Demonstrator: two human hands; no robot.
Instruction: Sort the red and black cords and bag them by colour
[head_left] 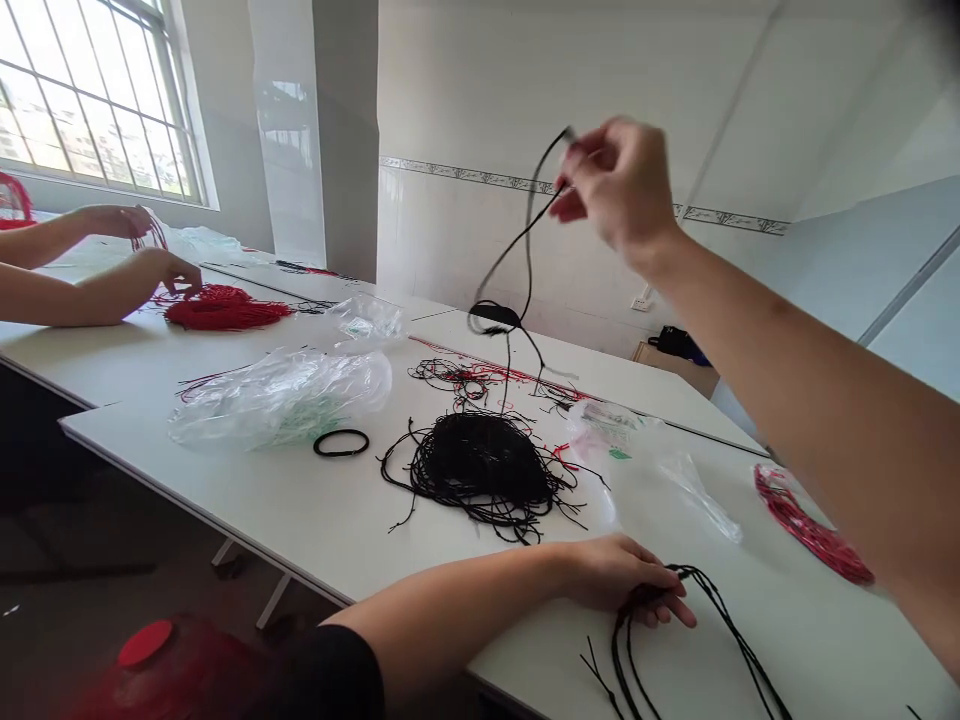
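My right hand (611, 185) is raised high above the table, its fingers pinched on a thin black cord (529, 225). That cord hangs down in a loop, with its loose ends dangling above a tangled pile of black cords (487, 465). Low at the front of the table, my left hand (630, 580) is closed round several black cords (731, 625), which spill out on both sides of the fingers. The pile lies on the white tabletop, beyond my left forearm.
A black ring (341, 443) and a clear plastic bag (292, 395) lie left of the pile. Another bag (630, 430) and a bundle of red cords (810, 530) lie right. At far left, another person's hands (161, 270) work over red cords (225, 308).
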